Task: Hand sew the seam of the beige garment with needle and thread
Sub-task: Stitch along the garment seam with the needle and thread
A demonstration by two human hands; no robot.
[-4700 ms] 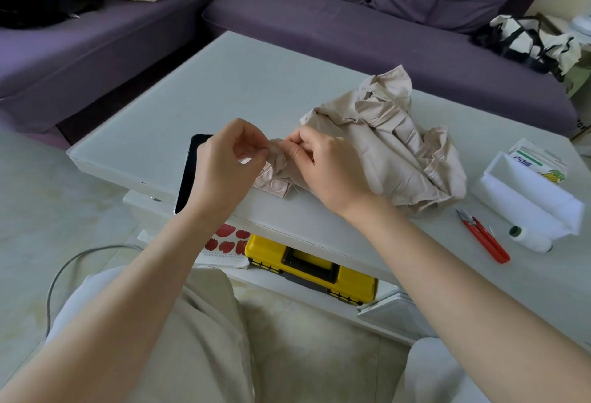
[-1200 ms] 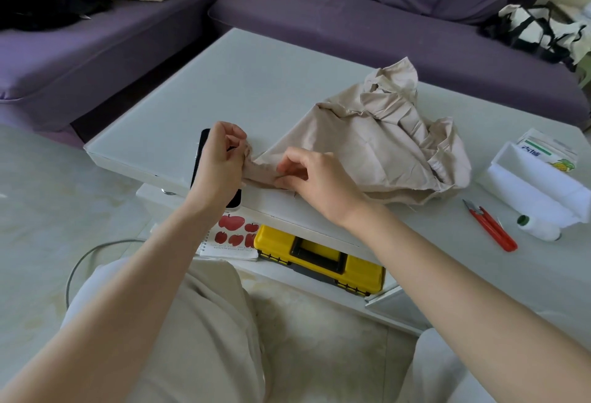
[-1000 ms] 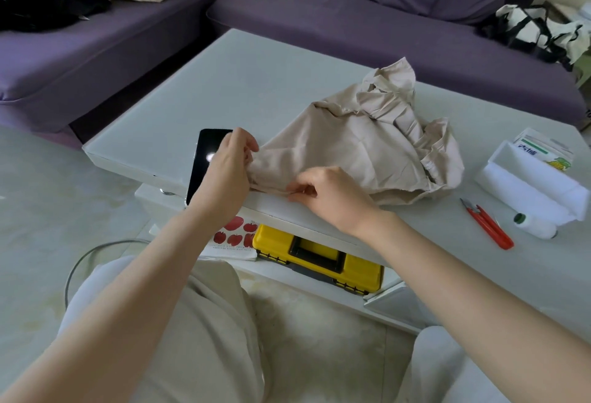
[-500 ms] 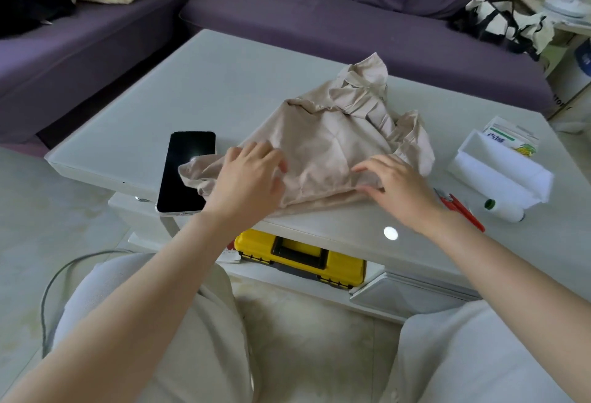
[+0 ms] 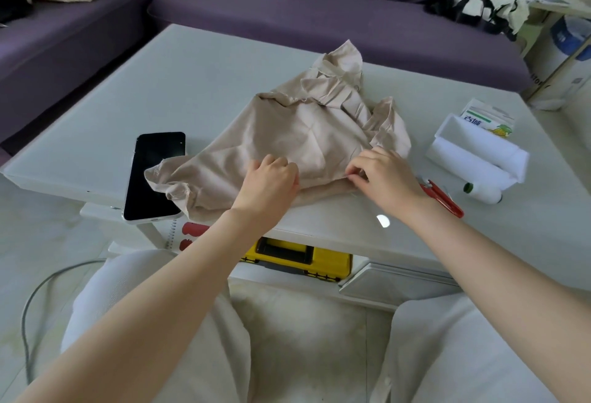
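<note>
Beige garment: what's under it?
Under the beige garment: the white table and, at the garment's near-left corner, the right edge of the black phone. The left hand and right hand lie on top. Anything else under the folds is covered.

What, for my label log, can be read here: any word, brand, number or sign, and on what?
"古城", blue, slightly blurred: on the white and green carton.
Carton's other print: too small to read.
Dark letters on the cardboard box edge: blurred, cut off, unreadable.
Phone: screen dark, no text.
</note>
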